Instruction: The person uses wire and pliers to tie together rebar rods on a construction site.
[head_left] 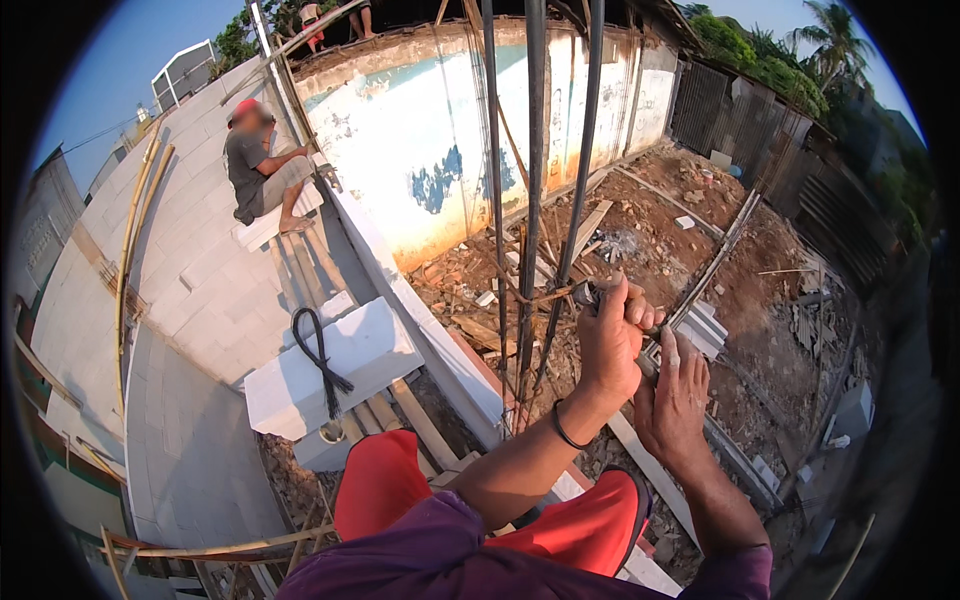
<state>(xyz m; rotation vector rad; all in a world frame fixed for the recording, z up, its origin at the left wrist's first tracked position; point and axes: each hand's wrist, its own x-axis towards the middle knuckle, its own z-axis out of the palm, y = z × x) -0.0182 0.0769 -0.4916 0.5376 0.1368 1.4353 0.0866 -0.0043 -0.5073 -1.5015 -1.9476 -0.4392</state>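
My left hand (612,345), with a dark band at the wrist, is closed around a dark metal hand tool (588,293) that looks like pincers. The tool's head meets a thin rusty rod (550,297) beside the upright steel bars (533,190). Just right of and below it, my right hand (676,395) is closed at the tool's handle end, thumb and fingers on either side; the fingers partly hide the grip. A looped bundle of black tie wire (320,362) lies on a white block (335,365) to the left.
A person in a red cap (262,165) sits on blocks at the far left. Bamboo poles (412,420) run under the white block. A low wall ledge (440,350) borders rubble ground (740,270). The white wall (420,150) stands behind the bars.
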